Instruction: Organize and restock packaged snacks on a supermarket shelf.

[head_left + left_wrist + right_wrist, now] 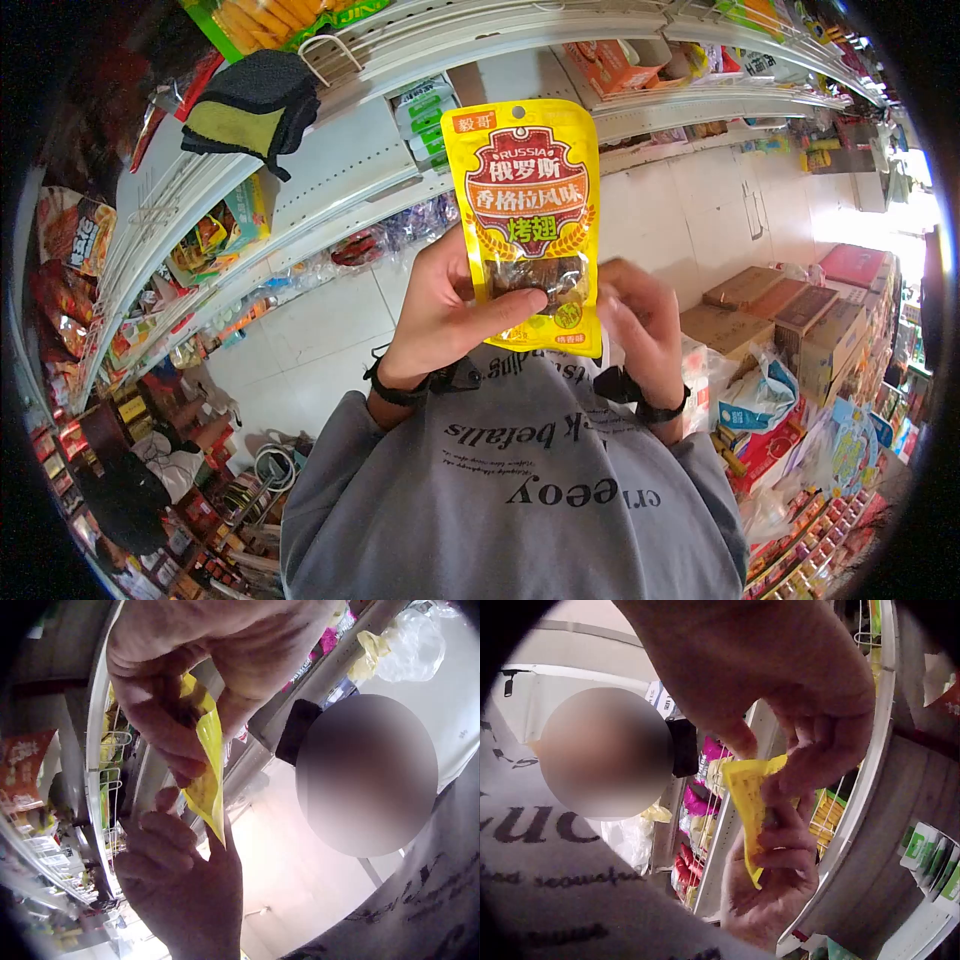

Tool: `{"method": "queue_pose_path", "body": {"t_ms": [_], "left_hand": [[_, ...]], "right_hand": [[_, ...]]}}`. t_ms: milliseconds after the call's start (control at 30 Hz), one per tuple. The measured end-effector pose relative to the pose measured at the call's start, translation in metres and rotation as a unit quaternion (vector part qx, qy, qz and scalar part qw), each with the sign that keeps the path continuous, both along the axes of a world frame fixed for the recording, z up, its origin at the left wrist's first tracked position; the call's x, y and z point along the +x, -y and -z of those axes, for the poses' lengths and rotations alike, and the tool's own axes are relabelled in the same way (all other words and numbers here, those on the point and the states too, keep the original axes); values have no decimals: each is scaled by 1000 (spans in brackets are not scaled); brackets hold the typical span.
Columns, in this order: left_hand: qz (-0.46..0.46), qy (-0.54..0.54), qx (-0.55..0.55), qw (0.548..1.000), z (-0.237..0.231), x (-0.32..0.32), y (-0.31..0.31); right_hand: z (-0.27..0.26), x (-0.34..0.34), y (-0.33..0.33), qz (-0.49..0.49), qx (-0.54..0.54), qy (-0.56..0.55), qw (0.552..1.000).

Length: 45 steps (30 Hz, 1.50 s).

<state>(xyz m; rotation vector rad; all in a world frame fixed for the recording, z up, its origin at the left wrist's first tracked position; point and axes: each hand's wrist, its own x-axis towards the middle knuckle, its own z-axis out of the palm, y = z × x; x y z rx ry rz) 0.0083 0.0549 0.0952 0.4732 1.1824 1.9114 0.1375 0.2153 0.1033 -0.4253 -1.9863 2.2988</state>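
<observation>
Head view puts a yellow packet (pixel 530 215) just off centre toward one o'clock; the left hand (pixel 432 318), at its eight o'clock, grips it, thumb across the front. Whether the blurred right hand (pixel 650 322), at four o'clock, pinches it cannot be told.

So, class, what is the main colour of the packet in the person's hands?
Bright yellow; the packet shows best in the head view.

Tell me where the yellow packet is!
In the head view, the yellow packet is near the middle, gripped by the left hand, with the right hand at its right edge.
</observation>
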Motion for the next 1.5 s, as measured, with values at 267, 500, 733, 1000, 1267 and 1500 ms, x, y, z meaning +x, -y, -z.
{"method": "queue_pose_path", "body": {"t_ms": [267,500,733,1000,1267,1500], "left_hand": [[12,-34,-23,999,-3,6,0],[45,-15,-24,999,1,4,-3],[57,4,4,998,1,3,-5],[50,19,-5,999,0,4,-7],[38,-6,-19,999,5,5,-5],[40,-8,-42,998,10,7,-5]], "right_hand": [[-2,-15,1,11,-21,11,1000],[-6,-15,3,32,-54,-4,998],[-5,-12,0,34,-67,23,997],[3,-10,-5,35,25,-25,999],[10,-15,-3,46,28,-12,998],[10,-16,-3,48,14,12,999]]}}
